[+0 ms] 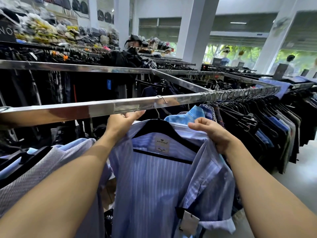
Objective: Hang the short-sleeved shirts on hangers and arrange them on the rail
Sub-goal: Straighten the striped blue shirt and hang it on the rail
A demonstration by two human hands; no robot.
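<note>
A light blue striped short-sleeved shirt [154, 182] hangs on a black hanger [164, 130] whose metal hook is over the chrome rail [103, 107]. My left hand [123, 121] grips the shirt's left shoulder just under the rail, fingers stretched toward the rail. My right hand [214, 133] is closed on the shirt's right shoulder and the hanger's arm. A paper price tag [188, 222] dangles from the shirt's lower right.
A grey-lilac shirt [42, 165] on a black hanger lies at lower left. A bright blue patterned shirt [188, 115] hangs just behind. Many dark shirts on black hangers [257, 121] crowd the rail to the right. More racks and white pillars stand behind.
</note>
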